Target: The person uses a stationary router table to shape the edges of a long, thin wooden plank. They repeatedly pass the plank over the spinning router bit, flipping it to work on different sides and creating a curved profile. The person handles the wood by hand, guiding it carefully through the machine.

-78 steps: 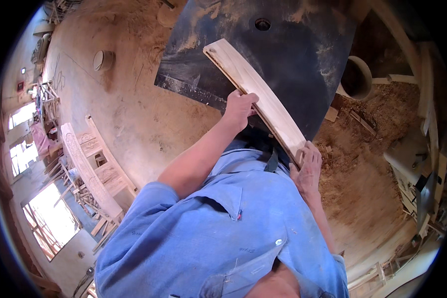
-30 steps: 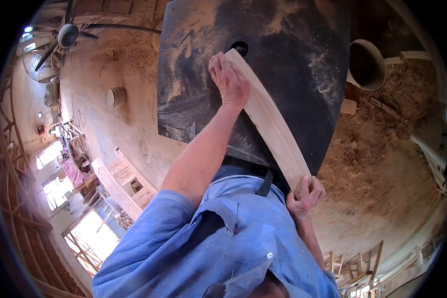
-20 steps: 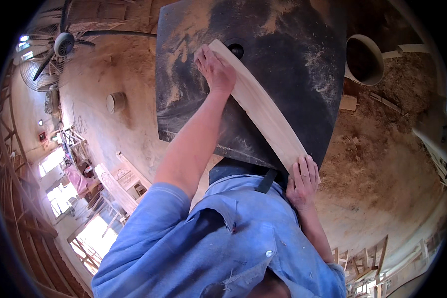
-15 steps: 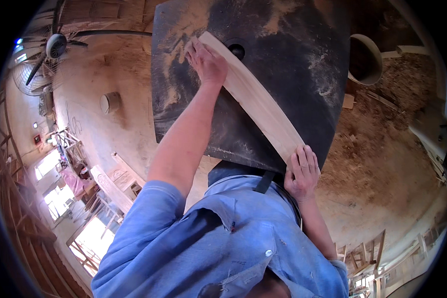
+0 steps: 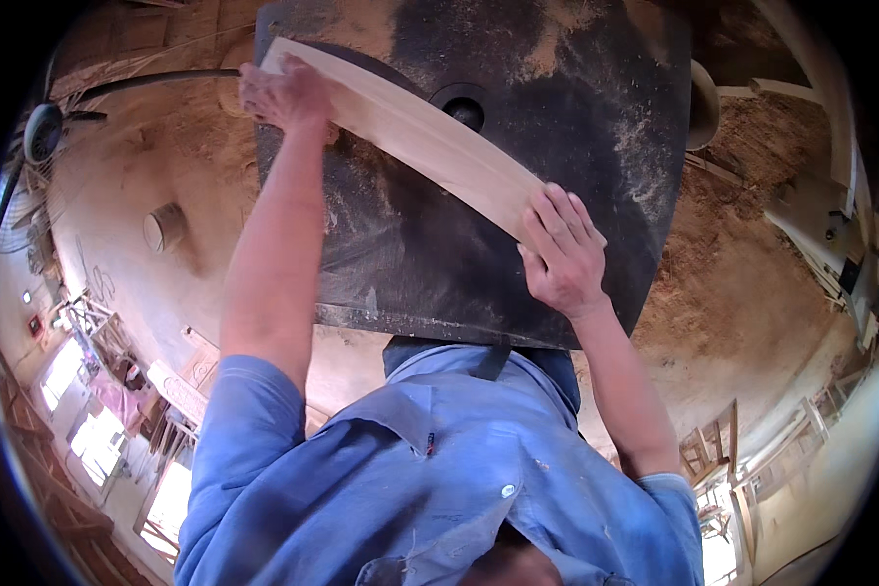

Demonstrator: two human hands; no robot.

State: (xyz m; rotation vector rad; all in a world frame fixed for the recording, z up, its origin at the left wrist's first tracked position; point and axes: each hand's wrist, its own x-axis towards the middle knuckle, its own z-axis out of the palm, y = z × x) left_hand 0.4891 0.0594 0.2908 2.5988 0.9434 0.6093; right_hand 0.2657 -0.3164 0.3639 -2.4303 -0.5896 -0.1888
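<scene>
A long, pale, curved wooden board [image 5: 430,142] lies slantwise over a dark machine table [image 5: 410,264] dusted with sawdust. Its far end is at the upper left, its near end at the right. My left hand [image 5: 291,96] grips the far end, fingers bent over the board's edge. Around the near end my right hand [image 5: 565,249] is closed, fingers lying across the top face. Just beyond the middle of the board shows a round dark spindle [image 5: 464,112] in a ringed opening of the table; I cannot tell whether the board's edge touches it.
A wide-mouthed round tube or bin [image 5: 703,105] stands at the table's right edge, beside a floor strewn with sawdust [image 5: 728,259]. To the left are a large fan [image 5: 43,134] and a small round drum [image 5: 165,228]. Carved boards [image 5: 179,391] lean at the lower left.
The board has swung flatter across the table. Its far end moved left with my left hand; my right hand carried its near end forward, away from my body.
</scene>
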